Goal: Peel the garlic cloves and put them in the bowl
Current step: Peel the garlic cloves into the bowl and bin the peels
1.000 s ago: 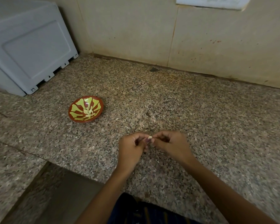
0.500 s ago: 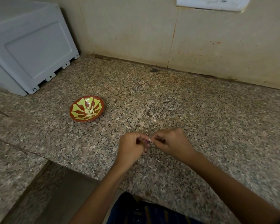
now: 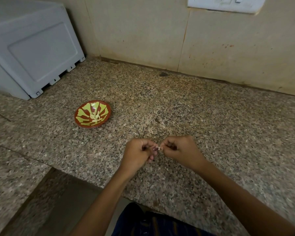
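Observation:
A small pale garlic clove (image 3: 159,148) is pinched between the fingertips of both hands, just above the granite counter. My left hand (image 3: 138,155) curls its fingers round the clove's left end. My right hand (image 3: 180,150) pinches its right end with thumb and forefinger. The red-brown bowl (image 3: 80,114) with a yellow-green pattern stands on the counter to the upper left of the hands. Several peeled cloves (image 3: 95,116) lie in its middle.
A white appliance (image 3: 29,48) stands at the back left on the speckled counter (image 3: 211,125). The beige wall carries a white switch plate (image 3: 225,4) at the top right. The counter's front edge steps down at the lower left, near my dark clothing (image 3: 152,222).
Both hands stayed together on the clove and shifted only slightly. The view tilted a little, so the bowl and appliance sit slightly differently in frame.

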